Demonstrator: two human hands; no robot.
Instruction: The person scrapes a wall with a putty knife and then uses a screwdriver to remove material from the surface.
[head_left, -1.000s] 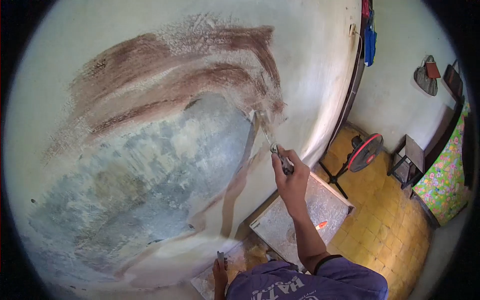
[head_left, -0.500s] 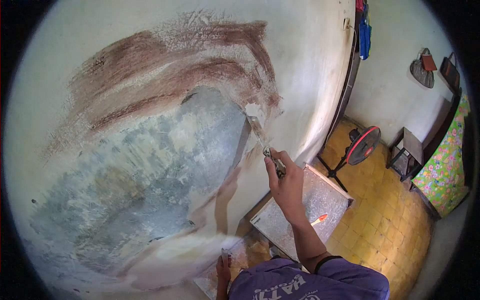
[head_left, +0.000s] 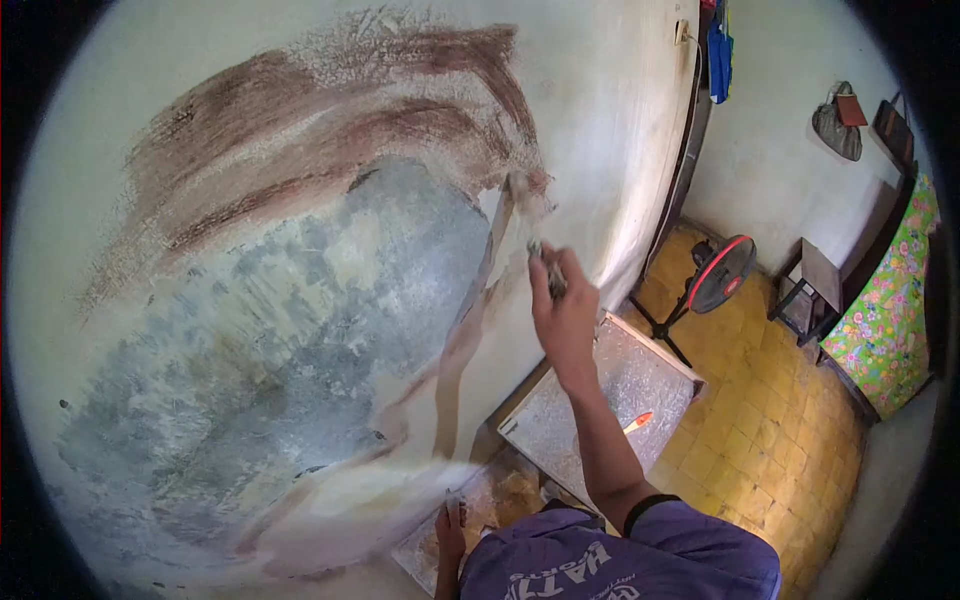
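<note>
My right hand [head_left: 566,305] is closed around the handle of a putty knife [head_left: 538,247]. Its blade, blurred by motion, is at the wall near the right end of the reddish-brown smears [head_left: 440,125]. Just left of the blade lies a rough grey-blue patch [head_left: 300,340] of wall, with a small white spot at its upper right edge. Low in the view, my left hand [head_left: 450,540] is closed on a small greyish object, too small to name. A dark arm-like shadow falls down the wall below the knife.
A board-like surface [head_left: 600,400] with a silvery top and an orange-tipped brush [head_left: 637,423] stands below my right arm. Further right are a standing fan [head_left: 722,275], a small dark table [head_left: 810,285] and floral green cloth [head_left: 885,315]. Bags hang on the far wall.
My right hand and the putty knife have moved up a little, and the blade has turned more upright, over where the white spot was. My left hand stays low.
</note>
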